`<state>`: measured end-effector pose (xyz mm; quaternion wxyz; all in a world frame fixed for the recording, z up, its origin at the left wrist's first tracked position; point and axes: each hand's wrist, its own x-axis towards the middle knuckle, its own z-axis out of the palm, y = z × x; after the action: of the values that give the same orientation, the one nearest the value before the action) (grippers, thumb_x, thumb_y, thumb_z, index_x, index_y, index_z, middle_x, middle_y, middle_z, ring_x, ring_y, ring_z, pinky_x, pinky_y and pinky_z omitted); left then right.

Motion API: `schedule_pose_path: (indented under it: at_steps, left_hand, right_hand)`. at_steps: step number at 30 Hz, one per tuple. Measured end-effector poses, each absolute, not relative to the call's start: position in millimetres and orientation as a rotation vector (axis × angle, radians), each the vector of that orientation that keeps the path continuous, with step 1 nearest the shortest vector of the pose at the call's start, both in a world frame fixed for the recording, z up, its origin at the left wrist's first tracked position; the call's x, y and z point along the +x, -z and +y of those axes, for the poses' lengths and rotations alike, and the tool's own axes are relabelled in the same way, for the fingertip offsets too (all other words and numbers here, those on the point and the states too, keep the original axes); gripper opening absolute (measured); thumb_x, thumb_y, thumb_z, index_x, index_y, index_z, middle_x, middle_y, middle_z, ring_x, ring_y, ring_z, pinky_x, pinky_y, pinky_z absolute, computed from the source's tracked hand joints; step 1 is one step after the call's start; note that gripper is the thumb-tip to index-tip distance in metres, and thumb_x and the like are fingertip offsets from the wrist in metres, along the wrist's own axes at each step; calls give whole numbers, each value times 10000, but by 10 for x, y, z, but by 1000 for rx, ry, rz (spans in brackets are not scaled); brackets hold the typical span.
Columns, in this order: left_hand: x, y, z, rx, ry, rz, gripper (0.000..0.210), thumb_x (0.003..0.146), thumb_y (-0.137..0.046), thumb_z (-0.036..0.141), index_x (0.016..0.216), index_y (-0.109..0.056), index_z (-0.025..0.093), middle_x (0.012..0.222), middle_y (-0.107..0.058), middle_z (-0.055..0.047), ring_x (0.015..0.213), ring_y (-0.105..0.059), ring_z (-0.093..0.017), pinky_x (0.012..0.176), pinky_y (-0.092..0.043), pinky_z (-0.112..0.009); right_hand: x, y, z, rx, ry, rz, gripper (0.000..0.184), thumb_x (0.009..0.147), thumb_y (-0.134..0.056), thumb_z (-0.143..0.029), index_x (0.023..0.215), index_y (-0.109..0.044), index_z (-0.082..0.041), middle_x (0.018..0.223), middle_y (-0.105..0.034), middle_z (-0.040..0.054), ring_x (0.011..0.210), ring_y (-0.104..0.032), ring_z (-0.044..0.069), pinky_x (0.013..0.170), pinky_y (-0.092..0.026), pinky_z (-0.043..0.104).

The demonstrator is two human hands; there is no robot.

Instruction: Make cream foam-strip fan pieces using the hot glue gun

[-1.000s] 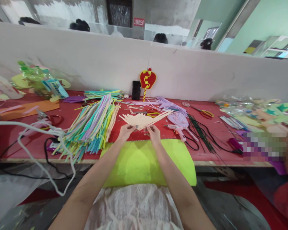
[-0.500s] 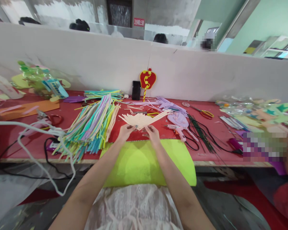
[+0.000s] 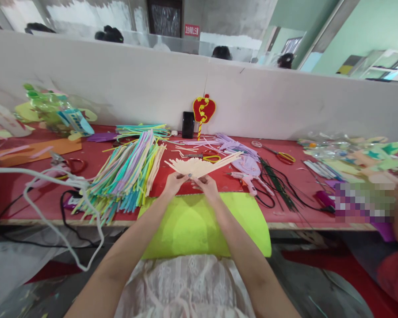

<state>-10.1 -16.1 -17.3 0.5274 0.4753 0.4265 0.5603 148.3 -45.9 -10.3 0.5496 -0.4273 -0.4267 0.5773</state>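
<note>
Already many strips are gathered into a cream fan (image 3: 195, 168), its middle thickly layered; the longer strips (image 3: 219, 164) jutting right look, I judge, less arranged. It sits above the red surface (image 3: 285, 146), just beyond the lime-green mat (image 3: 202, 229). The left hand's (image 3: 172, 183) fingers (image 3: 178, 176) pinch its pointed base closed; the right hand's (image 3: 208, 184) are closed beside them, gripping its underside.

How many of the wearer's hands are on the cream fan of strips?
2: the left hand at the lower left of the cream fan, the right hand at its lower right. Some fingertips are hidden.
</note>
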Motion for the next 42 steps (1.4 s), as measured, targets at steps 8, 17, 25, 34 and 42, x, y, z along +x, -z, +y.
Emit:
schedule_pose_path:
  at_steps: [8,17,25,34,42]
  left_hand:
    - [-92,229,-141,1098,-1329,1024,429,538,-820,468,803,-751,137,823,-749,-89,772,-696,-235,805,-531,-359]
    - [-75,163,-165,1050,-1351,978,419,516,-837,443,790,-751,138,778,-748,-74,720,-692,-218,818,-534,-372]
    - [-76,122,-194,1035,-1355,973,433,504,-841,443,792,-747,134,786,-747,-77,739,-692,-224,816,-532,-369]
    - [-81,121,-194,1109,-1348,1018,417,534,-823,448,809,-744,145,818,-750,-73,731,-682,-210,783,-529,-346]
    - [-82,81,-221,1133,-1334,1025,413,529,-822,455,796,-740,150,809,-751,-65,724,-681,-209,790,-532,-353]
  right_hand:
    - [1453,149,-448,-943,-1360,-891,360,559,-831,-408,711,-598,-179,740,-732,24,731,-704,176,763,-569,311]
    - [1448,131,-463,-903,-1443,-856,317,576,-835,-361,789,-697,-171,848,-750,35,807,-706,157,779,-566,251]
    - [1451,122,-464,-896,-1493,-837,356,549,-854,-369,790,-681,-172,852,-747,39,818,-708,156,748,-577,219]
    - [1487,101,-452,-959,-1352,-892,372,592,-805,-425,810,-623,-186,778,-720,9,689,-678,143,637,-589,260]
    - [1485,109,-459,-961,-1318,-904,361,596,-806,-434,774,-623,-178,721,-703,7,668,-673,142,648,-598,276]
